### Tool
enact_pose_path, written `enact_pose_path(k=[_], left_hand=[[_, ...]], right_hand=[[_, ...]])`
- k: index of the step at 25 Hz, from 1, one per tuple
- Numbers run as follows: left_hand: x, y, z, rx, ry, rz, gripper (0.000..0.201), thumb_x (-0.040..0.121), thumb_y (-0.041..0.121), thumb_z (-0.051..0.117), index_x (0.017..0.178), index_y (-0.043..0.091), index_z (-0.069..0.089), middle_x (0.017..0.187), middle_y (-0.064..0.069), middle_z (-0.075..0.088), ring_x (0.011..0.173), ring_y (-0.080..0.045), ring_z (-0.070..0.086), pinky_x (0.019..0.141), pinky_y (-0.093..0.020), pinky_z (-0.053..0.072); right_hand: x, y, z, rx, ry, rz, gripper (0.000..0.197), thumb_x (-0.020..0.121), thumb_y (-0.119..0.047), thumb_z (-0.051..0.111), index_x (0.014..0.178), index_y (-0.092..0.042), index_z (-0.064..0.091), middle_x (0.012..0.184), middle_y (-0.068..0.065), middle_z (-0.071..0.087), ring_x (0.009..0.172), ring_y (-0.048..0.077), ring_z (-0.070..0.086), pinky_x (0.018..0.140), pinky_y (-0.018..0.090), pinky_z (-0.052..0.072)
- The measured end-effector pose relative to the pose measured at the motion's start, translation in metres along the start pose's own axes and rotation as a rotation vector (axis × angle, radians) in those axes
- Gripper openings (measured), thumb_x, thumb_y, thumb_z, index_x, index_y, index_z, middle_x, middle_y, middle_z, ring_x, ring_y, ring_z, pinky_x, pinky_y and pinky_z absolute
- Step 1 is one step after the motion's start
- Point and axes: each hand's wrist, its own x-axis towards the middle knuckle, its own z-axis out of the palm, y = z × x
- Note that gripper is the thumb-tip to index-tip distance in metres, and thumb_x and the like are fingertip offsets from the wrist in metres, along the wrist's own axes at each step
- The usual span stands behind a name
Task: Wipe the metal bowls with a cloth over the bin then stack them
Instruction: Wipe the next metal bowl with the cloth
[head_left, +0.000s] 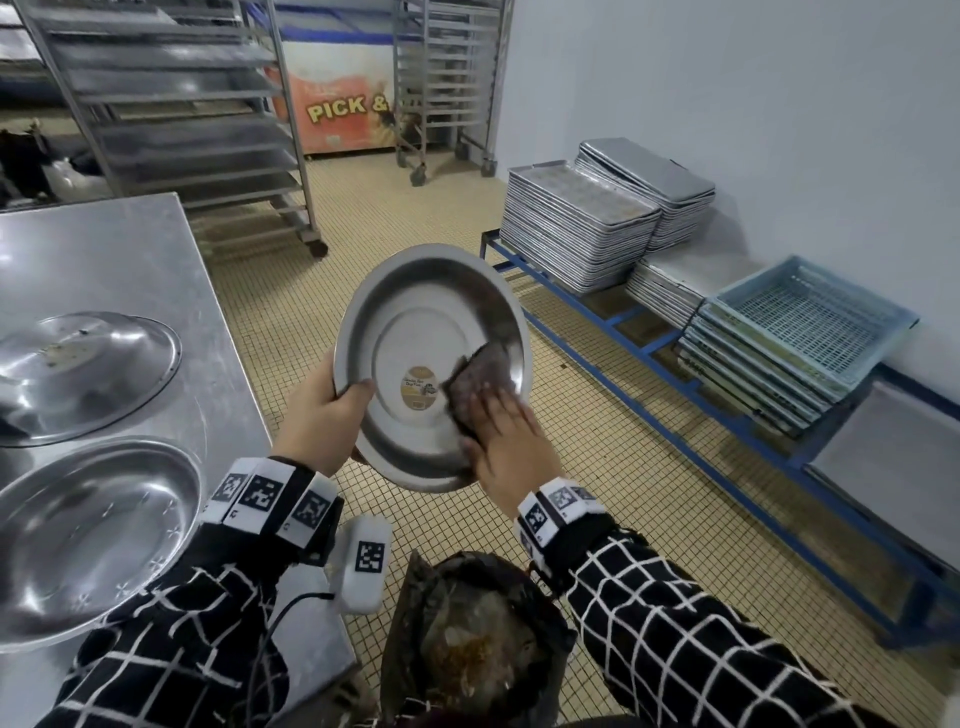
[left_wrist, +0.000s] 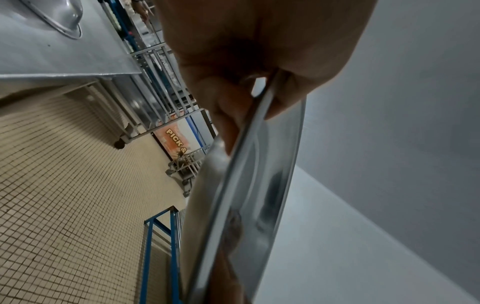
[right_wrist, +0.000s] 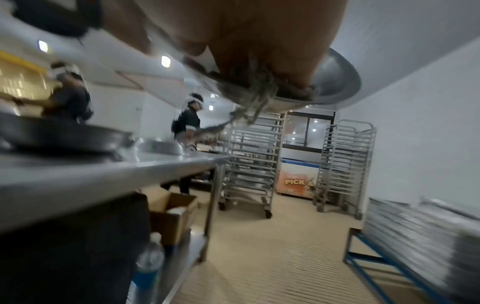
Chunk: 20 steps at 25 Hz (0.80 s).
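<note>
Stainless steel table (head_left: 119, 260), upturned metal bowl (head_left: 88, 540) nearest, inverted metal bowl (head_left: 78, 374) behind it, apart.

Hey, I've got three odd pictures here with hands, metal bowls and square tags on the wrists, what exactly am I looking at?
No machine here: a person wears three cameras. The big picture comes from the head, the other two from each wrist, looking along the fingers. The left hand grips the rim of a tilted metal bowl. The right hand presses a dark cloth flat against its inside. A lined bin sits below. On the steel table lie an upturned bowl and an upright bowl.
</note>
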Motion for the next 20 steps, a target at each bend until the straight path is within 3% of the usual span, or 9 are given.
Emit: enact_pose_path(k=[2, 5, 8, 10, 12, 14, 17, 18, 20], left_hand=[[-0.001, 0.003, 0.004, -0.021, 0.007, 0.002, 0.023, 0.095, 0.013, 0.050, 0.086, 0.035, 0.053, 0.080, -0.002, 0.060, 0.071, -0.024, 0.058, 0.064, -0.042, 0.052], [0.003, 0.007, 0.006, -0.031, 0.095, 0.023, 0.018, 0.096, 0.012, 0.048, 0.088, 0.027, 0.053, 0.079, 0.004, 0.056, 0.068, -0.011, 0.051, 0.057, -0.022, 0.047], [0.005, 0.010, 0.009, -0.005, 0.143, 0.039, 0.011, 0.096, 0.011, 0.047, 0.096, 0.022, 0.052, 0.077, 0.007, 0.052, 0.065, -0.005, 0.047, 0.053, -0.016, 0.041], [0.003, 0.011, 0.011, -0.021, 0.139, 0.047, 0.014, 0.096, 0.011, 0.047, 0.094, 0.025, 0.051, 0.078, 0.009, 0.053, 0.065, -0.003, 0.047, 0.054, -0.014, 0.041], [0.000, 0.010, 0.013, -0.026, 0.115, 0.053, 0.016, 0.096, 0.012, 0.048, 0.103, 0.026, 0.052, 0.082, 0.009, 0.055, 0.069, -0.002, 0.049, 0.056, -0.014, 0.042], [-0.003, 0.009, 0.017, -0.026, 0.089, 0.046, 0.017, 0.096, 0.013, 0.048, 0.108, 0.024, 0.053, 0.083, 0.007, 0.057, 0.070, -0.005, 0.051, 0.059, -0.018, 0.043], [-0.009, 0.008, 0.024, -0.076, 0.028, 0.007, 0.017, 0.096, 0.014, 0.048, 0.097, 0.029, 0.056, 0.084, 0.001, 0.061, 0.070, -0.012, 0.056, 0.059, -0.024, 0.050], [-0.011, 0.008, 0.026, -0.091, 0.013, -0.005, 0.020, 0.096, 0.014, 0.048, 0.093, 0.033, 0.055, 0.084, -0.001, 0.062, 0.071, -0.016, 0.057, 0.061, -0.029, 0.051], [-0.014, 0.008, 0.029, -0.113, 0.003, -0.025, 0.022, 0.096, 0.013, 0.048, 0.090, 0.033, 0.055, 0.082, -0.003, 0.062, 0.072, -0.023, 0.056, 0.066, -0.043, 0.053]], right_hand=[[0.007, 0.009, -0.002, 0.006, 0.039, 0.056, 0.068, 0.094, -0.053, 0.003, 0.150, -0.017, 0.016, 0.157, 0.005, 0.021, 0.146, 0.019, 0.008, 0.118, 0.036, -0.001], [-0.005, -0.020, -0.006, 0.271, 0.100, -0.099, 0.055, 0.099, -0.048, 0.016, 0.146, -0.023, 0.031, 0.150, 0.001, 0.036, 0.140, 0.017, 0.027, 0.117, 0.041, 0.019], [-0.031, -0.056, -0.012, 0.529, 0.188, -0.192, 0.049, 0.099, -0.049, 0.019, 0.144, -0.034, 0.032, 0.136, -0.003, 0.050, 0.118, 0.013, 0.049, 0.095, 0.028, 0.046], [-0.032, -0.056, -0.010, 0.483, 0.265, -0.188, 0.045, 0.100, -0.046, 0.021, 0.142, -0.037, 0.035, 0.130, -0.005, 0.055, 0.112, 0.010, 0.051, 0.088, 0.023, 0.046], [-0.025, -0.040, -0.002, 0.355, 0.259, -0.125, 0.047, 0.101, -0.047, 0.017, 0.138, -0.034, 0.043, 0.133, -0.004, 0.055, 0.122, 0.014, 0.047, 0.100, 0.034, 0.042], [-0.015, -0.019, 0.008, 0.261, 0.214, 0.045, 0.054, 0.099, -0.050, 0.010, 0.143, -0.032, 0.035, 0.150, 0.000, 0.036, 0.141, 0.020, 0.025, 0.113, 0.044, 0.028], [0.002, 0.008, 0.015, 0.263, 0.203, 0.251, 0.057, 0.098, -0.045, 0.012, 0.151, -0.028, 0.006, 0.159, 0.003, -0.009, 0.144, 0.020, -0.011, 0.118, 0.043, 0.010], [0.004, 0.012, 0.010, 0.308, 0.231, 0.287, 0.058, 0.098, -0.040, 0.015, 0.152, -0.025, 0.002, 0.158, 0.005, -0.012, 0.144, 0.019, -0.007, 0.116, 0.041, 0.017], [0.007, 0.021, -0.007, 0.524, 0.311, 0.370, 0.056, 0.100, -0.035, 0.024, 0.152, -0.022, 0.008, 0.156, 0.008, 0.017, 0.127, 0.012, 0.040, 0.092, 0.026, 0.049]])
